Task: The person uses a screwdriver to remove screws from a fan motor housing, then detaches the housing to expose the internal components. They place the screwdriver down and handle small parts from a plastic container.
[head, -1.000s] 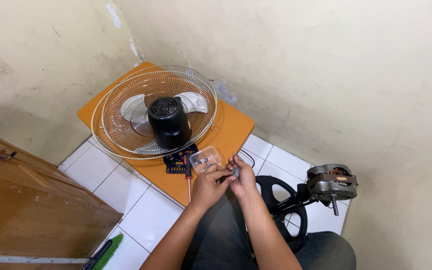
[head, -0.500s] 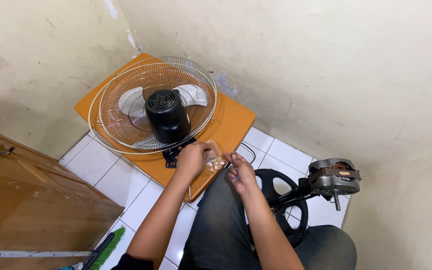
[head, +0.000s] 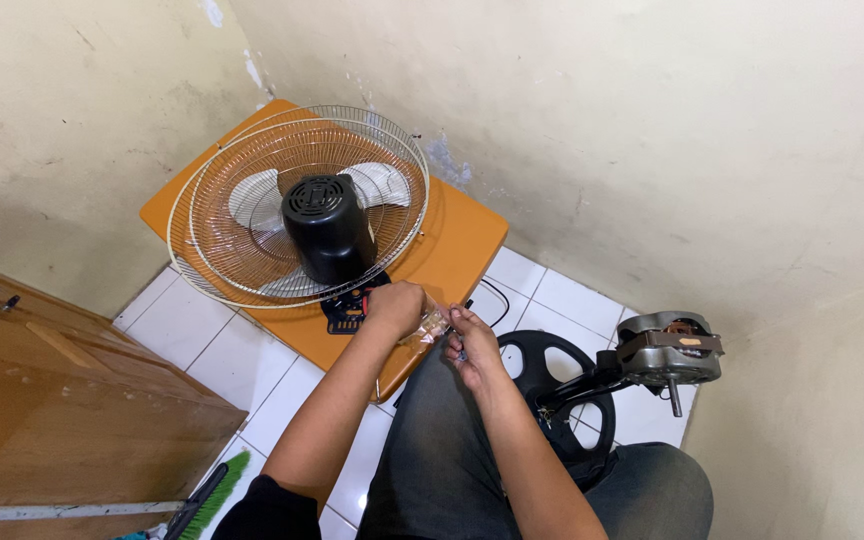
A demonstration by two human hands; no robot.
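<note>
Two hands at the table's (head: 462, 240) near edge | our left hand (head: 397, 308) grips a clear bag (head: 426, 328), right hand (head: 470, 350) pinches something small beside it | we keep the bag steady by the fan (head: 302, 205).

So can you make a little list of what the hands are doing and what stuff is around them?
left hand: holds one end of a small clear plastic bag
right hand: pinches the bag's other end
table: orange, low
fan: wire cage, black motor cover, lying on the table
loose motor: on the tiled floor at right
black round base: beside the motor
</note>
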